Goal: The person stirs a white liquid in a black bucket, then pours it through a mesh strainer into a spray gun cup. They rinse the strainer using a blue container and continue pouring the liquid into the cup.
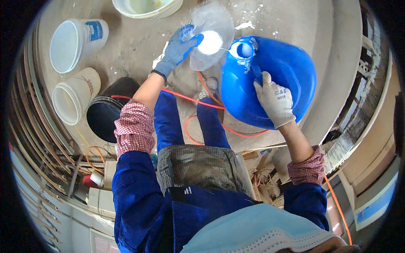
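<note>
A large blue plastic drum [294,72] is tipped with its round mouth [244,50] toward the left. My right hand [276,99], in a white work glove bearing print, grips the drum's handle [257,73]. A thin white strand runs from the mouth to a round pool of white liquid [210,43]. Around that pool spreads a pale, translucent, mesh-like material [205,64]; whatever vessel lies under it is hard to make out. My left hand [178,47], in a grey and blue coated glove, holds the material at the pool's left edge.
Two white plastic buckets [68,44] [74,95] and a black bucket [107,109] stand at left. A white tub [147,9] is at the far edge. An orange-red hose [193,99] winds around my legs. White splashes [245,25] mark the floor.
</note>
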Motion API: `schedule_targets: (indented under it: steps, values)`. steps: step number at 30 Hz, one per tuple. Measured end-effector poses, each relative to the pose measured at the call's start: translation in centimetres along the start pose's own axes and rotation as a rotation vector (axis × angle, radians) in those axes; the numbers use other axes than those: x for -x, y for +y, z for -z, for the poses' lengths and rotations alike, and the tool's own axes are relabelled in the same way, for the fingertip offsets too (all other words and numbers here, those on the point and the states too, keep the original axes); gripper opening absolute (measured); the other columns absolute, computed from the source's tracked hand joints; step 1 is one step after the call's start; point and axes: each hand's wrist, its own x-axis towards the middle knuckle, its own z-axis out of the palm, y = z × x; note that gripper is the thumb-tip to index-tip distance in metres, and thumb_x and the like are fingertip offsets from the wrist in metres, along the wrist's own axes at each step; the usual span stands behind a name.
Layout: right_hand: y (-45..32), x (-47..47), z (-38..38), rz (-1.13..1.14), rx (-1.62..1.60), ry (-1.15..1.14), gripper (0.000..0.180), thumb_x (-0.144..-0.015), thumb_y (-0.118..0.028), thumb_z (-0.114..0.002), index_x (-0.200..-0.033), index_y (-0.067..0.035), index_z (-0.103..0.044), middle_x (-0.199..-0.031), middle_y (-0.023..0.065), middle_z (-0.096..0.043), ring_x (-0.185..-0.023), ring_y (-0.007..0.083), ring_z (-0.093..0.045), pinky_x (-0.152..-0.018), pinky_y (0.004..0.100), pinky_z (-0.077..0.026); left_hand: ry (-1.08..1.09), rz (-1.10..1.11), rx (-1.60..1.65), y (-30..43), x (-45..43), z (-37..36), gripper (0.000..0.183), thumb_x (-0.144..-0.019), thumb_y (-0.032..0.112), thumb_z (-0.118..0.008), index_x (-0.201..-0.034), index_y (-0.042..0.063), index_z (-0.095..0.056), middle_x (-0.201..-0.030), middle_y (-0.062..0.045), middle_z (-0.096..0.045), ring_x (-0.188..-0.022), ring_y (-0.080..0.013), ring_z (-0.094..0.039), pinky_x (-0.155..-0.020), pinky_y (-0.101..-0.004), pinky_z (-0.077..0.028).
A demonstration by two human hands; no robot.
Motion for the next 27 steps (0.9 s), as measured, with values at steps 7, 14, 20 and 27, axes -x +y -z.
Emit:
schedule_targets:
  steps: [7, 14, 20, 27]
  values:
    - [9.3, 2.1, -2.3, -0.045, -0.096, 0.237, 0.035, -0.092, -0.033, -0.056, -0.115, -0.007, -0.051, -0.081, 0.0211, -0.068, -0.069, 0.0357, -0.068, -0.058, 0.0459, -0.054, -0.055, -0.133, -0.231, 3.9, 0.6, -4.4, 0.045, -0.087, 0.028, -0.069, -0.123, 0.003, -0.061, -0.131, -0.013, -0.055, -0.119, -0.0214, -0.053, -0.1, -0.0334, -0.043]
    - [17.9, 3.7, -5.1, -0.152, -0.176, 0.446, 0.025, -0.092, -0.022, -0.055, -0.111, -0.007, -0.051, -0.087, 0.0166, -0.068, -0.081, 0.0343, -0.067, -0.067, 0.0452, -0.052, -0.122, -0.068, -0.049, 5.7, 1.0, -6.7, 0.053, -0.086, 0.024, -0.07, -0.128, -0.003, -0.054, -0.136, -0.016, -0.052, -0.122, -0.0217, -0.05, -0.102, -0.0327, -0.041]
    - [16.0, 4.2, -6.9, -0.374, -0.154, 0.69, 0.038, -0.087, -0.03, -0.063, -0.118, -0.009, -0.054, -0.106, 0.015, -0.062, -0.1, 0.0329, -0.059, -0.086, 0.046, -0.046, -0.175, -0.038, -0.002, 8.2, 3.8, -5.3, 0.048, -0.091, 0.018, -0.061, -0.132, -0.004, -0.051, -0.136, -0.013, -0.051, -0.119, -0.0182, -0.051, -0.099, -0.0303, -0.042]
    - [2.4, 19.3, -16.3, -0.667, -0.57, 0.874, 0.049, -0.08, -0.021, -0.067, -0.124, -0.002, -0.054, -0.115, 0.0208, -0.059, -0.107, 0.0383, -0.056, -0.094, 0.0484, -0.044, -0.069, 0.114, 0.1, 11.6, 5.8, -2.8, 0.045, -0.098, 0.024, -0.053, -0.135, -0.001, -0.048, -0.125, -0.008, -0.057, -0.113, -0.0172, -0.051, -0.101, -0.0334, -0.038]
